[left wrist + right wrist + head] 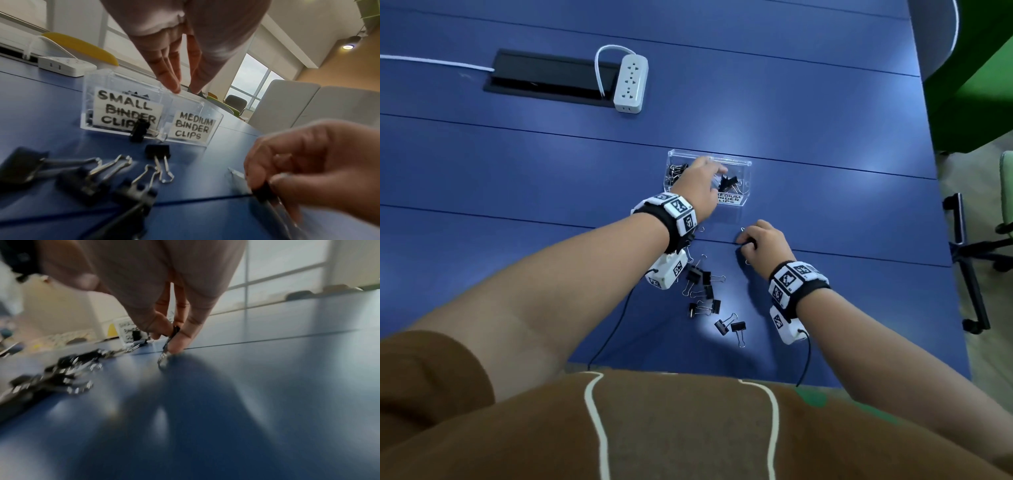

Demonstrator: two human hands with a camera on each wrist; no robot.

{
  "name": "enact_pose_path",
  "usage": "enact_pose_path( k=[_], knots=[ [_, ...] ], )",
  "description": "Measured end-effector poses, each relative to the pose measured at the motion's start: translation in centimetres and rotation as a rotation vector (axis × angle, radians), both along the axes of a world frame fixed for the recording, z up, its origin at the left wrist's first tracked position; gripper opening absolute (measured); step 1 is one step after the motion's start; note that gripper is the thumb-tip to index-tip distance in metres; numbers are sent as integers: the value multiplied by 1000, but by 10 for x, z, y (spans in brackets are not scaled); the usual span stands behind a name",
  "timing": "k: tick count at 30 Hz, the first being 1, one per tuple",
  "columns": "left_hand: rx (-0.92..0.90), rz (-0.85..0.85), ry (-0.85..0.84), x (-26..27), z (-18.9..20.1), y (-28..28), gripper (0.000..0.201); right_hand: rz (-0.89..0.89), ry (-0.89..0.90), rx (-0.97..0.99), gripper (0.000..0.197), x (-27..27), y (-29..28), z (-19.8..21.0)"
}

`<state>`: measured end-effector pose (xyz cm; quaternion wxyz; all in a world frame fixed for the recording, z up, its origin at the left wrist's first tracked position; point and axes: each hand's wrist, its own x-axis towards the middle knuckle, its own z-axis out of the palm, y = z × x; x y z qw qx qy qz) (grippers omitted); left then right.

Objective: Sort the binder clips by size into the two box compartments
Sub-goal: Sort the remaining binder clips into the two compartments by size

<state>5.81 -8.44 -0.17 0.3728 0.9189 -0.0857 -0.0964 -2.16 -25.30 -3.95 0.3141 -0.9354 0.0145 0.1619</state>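
Clear box (743, 162) sits mid blue table (825, 120), long axis running left-right, labels facing person: small compartment left, medium right. Left hand (700, 185) over box, fingers (170, 81) straight, tips at top edge by divider, holding nothing visible. Right hand (763, 240) down on table near box, pinching black binder clip (173, 335), wire handles pointing down to tabletop. Loose clips (705, 287) scattered between forearms, handles pointing all over.
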Motion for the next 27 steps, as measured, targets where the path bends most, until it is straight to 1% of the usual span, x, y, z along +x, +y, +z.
enact_pose_path(
  k=[2,4,7,9,11,13,15,18,19,21,23,25,27],
  knots=[
    [19,28,10,-13,-4,11,29,-112,-6,60,18,9,1,7],
    [47,49,35,-26,-12,23,22,-176,-77,96,17,23,4,19],
    [140,30,100,-43,-26,43,19,-210,-208,149,17,58,12,40],
    [249,-20,142,-53,-32,54,23,-185,-238,134,20,81,19,47],
    [345,-103,155,-60,-35,62,34,-134,-229,97,24,99,26,48],
    [369,-167,159,-65,-36,67,41,-63,-173,24,29,108,32,47],
    [364,-203,143,-68,-39,69,42,4,-158,-49,30,108,39,46],
    [335,-211,105,-71,-42,69,37,121,-276,-71,25,92,55,46],
    [332,-209,98,-72,-42,68,35,199,-264,-76,25,85,61,43],
    [331,-199,94,-73,-43,68,30,398,-136,-144,29,72,72,32],
    [328,-186,101,-74,-44,68,26,529,-16,-227,38,63,77,17],
    [320,-192,111,-75,-46,69,24,542,34,-293,42,56,74,4],
    [306,-205,120,-74,-47,70,21,493,44,-302,38,50,70,-3]
  ],
)
